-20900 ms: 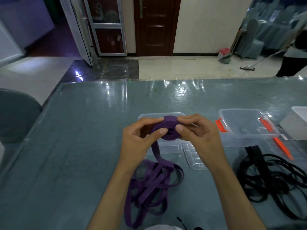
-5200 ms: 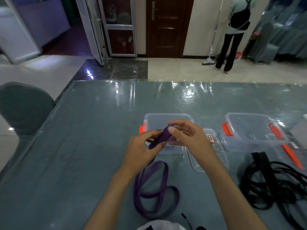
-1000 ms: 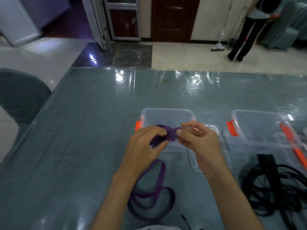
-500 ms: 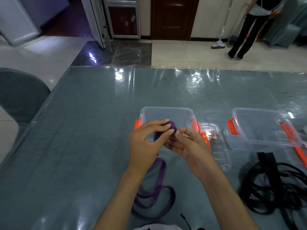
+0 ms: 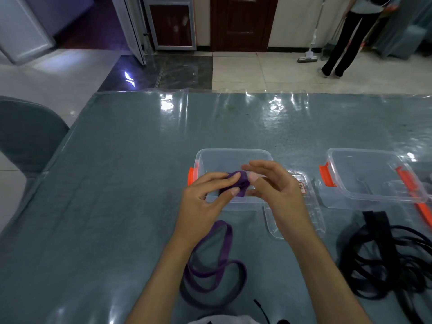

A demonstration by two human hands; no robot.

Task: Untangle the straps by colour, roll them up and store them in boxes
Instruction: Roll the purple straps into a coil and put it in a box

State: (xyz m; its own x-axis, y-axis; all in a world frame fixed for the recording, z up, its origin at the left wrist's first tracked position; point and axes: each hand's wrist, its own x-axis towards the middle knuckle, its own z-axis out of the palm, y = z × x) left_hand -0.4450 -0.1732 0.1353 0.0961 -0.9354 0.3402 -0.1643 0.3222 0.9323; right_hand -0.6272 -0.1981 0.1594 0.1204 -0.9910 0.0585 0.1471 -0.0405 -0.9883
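Note:
A purple strap roll [image 5: 239, 184] is held above the front wall of a clear box with orange clips [image 5: 231, 157]. My left hand [image 5: 205, 202] pinches the roll between thumb and fingers. My right hand [image 5: 275, 190] is beside it with fingers spread, thumb tip near the roll. The loose purple strap tail [image 5: 215, 265] loops on the table below my left wrist. A tangle of black straps [image 5: 392, 260] lies at the right.
A second clear box with orange clips [image 5: 371, 174] stands at the right, a clear lid [image 5: 304, 206] between the boxes. A grey chair [image 5: 25, 134] is at the table's left edge. A person with a mop [image 5: 350, 31] stands on the floor beyond.
The loose purple tail has grown much shorter as the roll took it up. In the last half second my right hand's fingers opened and lifted off the roll.

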